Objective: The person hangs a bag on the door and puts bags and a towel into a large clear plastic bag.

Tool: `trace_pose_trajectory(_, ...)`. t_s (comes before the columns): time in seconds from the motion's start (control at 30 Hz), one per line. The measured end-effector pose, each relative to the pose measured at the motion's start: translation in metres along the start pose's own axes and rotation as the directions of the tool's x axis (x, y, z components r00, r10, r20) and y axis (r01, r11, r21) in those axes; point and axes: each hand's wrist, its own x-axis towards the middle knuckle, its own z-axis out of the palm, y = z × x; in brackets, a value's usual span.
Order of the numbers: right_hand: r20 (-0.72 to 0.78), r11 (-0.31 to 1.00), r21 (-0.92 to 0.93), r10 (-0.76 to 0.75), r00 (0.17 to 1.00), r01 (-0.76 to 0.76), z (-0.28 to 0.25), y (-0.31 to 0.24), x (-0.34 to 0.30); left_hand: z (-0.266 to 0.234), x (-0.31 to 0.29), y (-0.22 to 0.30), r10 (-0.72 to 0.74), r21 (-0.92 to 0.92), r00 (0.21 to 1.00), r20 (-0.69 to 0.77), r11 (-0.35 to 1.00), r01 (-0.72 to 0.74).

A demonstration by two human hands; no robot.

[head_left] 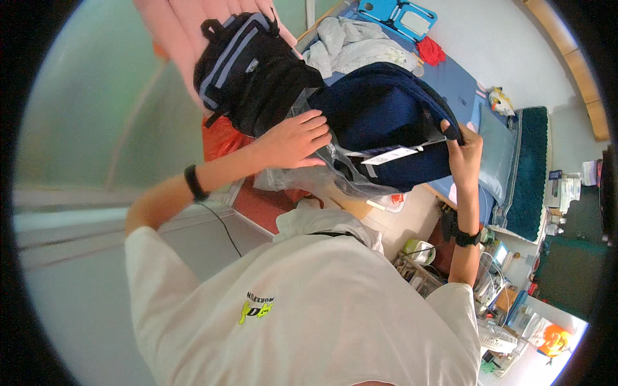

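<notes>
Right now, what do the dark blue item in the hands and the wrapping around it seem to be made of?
The dark blue item looks like soft, matte fabric, perhaps fleece or knit: it sags and shows no shine. The wrapping appears to be thin clear plastic film: see-through, crinkled, with glossy highlights. The left hand rests on it; the right hand grips the fabric's edge.

At the centre of the frame the folded garment [386,122] sits partly inside a plastic bag [335,174], between the 2 hands: the left hand [297,138] rests on its left side, the right hand [465,151] grips its right edge. A backpack [248,71] lies just upper left of it. Behind, at the top of the frame, crumpled clothes [351,42] lie on the bed [454,83].
</notes>
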Motion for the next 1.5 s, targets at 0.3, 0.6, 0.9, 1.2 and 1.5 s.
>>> trace_pose_trajectory(0.3,-0.047,0.997,0.078,-0.020,0.999,0.024,0.008,0.020,0.002,0.039,0.010,0.006,-0.219,0.171,0.968,0.123,0.965,0.197)
trace_pose_trajectory(0.6,-0.053,0.998,0.041,0.049,0.997,-0.047,0.013,0.033,0.004,0.037,0.007,-0.029,-0.032,-0.252,0.968,0.247,0.963,0.096)
trace_pose_trajectory(0.9,-0.057,0.995,0.092,0.048,0.997,-0.042,0.005,0.022,0.006,0.012,0.022,-0.034,-0.046,-0.535,0.959,0.281,0.822,0.196)
trace_pose_trajectory(1.2,-0.064,0.997,0.071,-0.002,0.998,0.006,0.000,0.015,0.009,-0.003,0.010,-0.089,-0.102,-0.450,0.922,0.374,0.849,0.276)
trace_pose_trajectory(1.5,-0.057,0.990,0.134,0.041,0.997,-0.033,0.000,0.017,0.008,-0.033,0.033,-0.084,-0.021,-0.405,0.976,0.215,0.908,0.108)
